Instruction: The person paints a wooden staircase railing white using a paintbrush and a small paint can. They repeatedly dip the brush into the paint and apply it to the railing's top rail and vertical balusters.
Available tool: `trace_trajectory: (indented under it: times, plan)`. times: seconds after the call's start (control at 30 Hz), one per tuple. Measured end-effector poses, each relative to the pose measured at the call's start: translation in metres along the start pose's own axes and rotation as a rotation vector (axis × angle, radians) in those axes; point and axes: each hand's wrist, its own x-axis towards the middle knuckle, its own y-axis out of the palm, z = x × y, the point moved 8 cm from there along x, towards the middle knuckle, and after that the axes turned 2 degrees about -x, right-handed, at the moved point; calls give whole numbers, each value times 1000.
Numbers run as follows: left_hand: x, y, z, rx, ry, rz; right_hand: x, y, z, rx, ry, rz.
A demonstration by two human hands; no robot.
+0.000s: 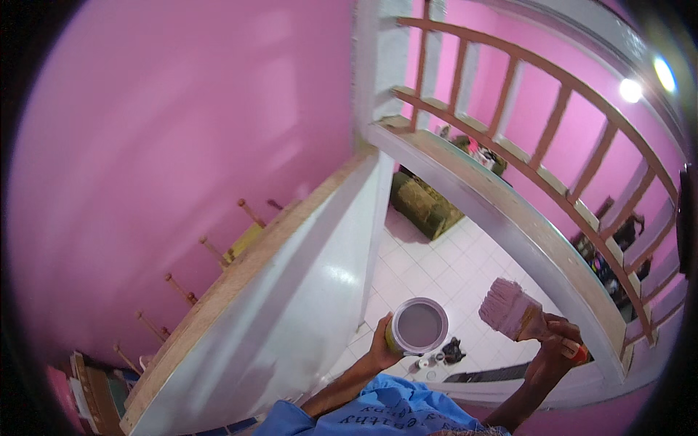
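Observation:
My left hand (383, 343) is wrapped around the side of an open paint can (420, 325), which holds greyish-mauve paint and is seen from above. To its right, my right hand (556, 340) grips a wide paintbrush (504, 309) by its red-ended handle. The bristles are coated with pinkish-mauve paint and point up and to the left, apart from the can. A white partition (305, 289) with an unpainted wooden top edge stands left of the can. Beyond the brush curves a white beam (491, 218) with a bare wooden top.
Brown wooden railings (507, 92) rise above the beam. A pink wall (180, 136) fills the left side. Far below, on a white tiled floor (431, 272), lie a green rolled mattress or cushion (420, 204) and a black bag-like item (453, 350). Turned wooden pegs (214, 250) show behind the partition.

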Motion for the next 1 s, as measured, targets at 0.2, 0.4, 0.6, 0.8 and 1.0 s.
trace_trajectory:
  times: [0.2, 0.4, 0.6, 0.8, 1.0]
  plan:
    - [20, 24, 21, -66, -143, -121, -38, -48, -5, -64, 171, -74]
    - [39, 56, 38, -141, -202, 158, -84, -91, 8, -127, 90, -293]
    - [58, 85, 62, 258, -162, 451, -118, -111, 37, -215, 106, -458]
    - [62, 93, 115, -122, -633, 465, -92, -58, 82, -517, 79, -411]
    - [59, 94, 124, -124, -703, 321, -43, -4, 52, -773, 384, -20]
